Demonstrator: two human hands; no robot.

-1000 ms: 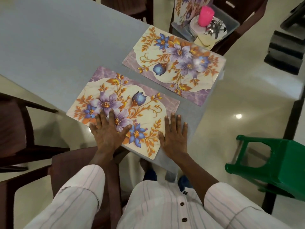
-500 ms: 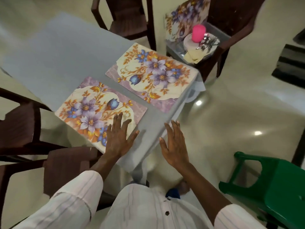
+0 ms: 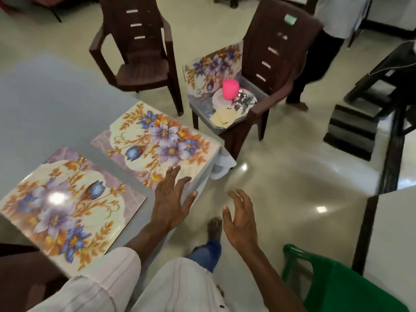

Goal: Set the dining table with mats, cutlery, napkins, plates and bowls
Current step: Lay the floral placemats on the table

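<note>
Floor (image 3: 281, 176) lies open beyond the right end edge of the table (image 3: 56, 104), between a green stool (image 3: 337, 284) at the person's right and a brown chair (image 3: 281, 64) past the far right corner. A second brown chair (image 3: 139, 52) stands at the far edge.

The left hand (image 3: 171, 199) is spread with straight fingers over the bare strip of table along the end edge, holding nothing; whether it touches the cloth cannot be told. The right hand (image 3: 240, 219) hangs off the table over the floor, fingers loosely bent and empty, well apart from the left.

Two floral mats lie flat with their long axes parallel, both running toward the end edge. The near mat (image 3: 67, 206) lies along the near edge, its short end set back from the end edge. The far mat (image 3: 157, 140) lies along the far edge, its short end reaching the far right corner.

On the chair past that corner sits a tub (image 3: 202, 109) with a spare mat (image 3: 213, 66) standing upright, a pink cup (image 3: 230, 89), cutlery (image 3: 243, 102) on plates, and napkins (image 3: 222, 115).
</note>
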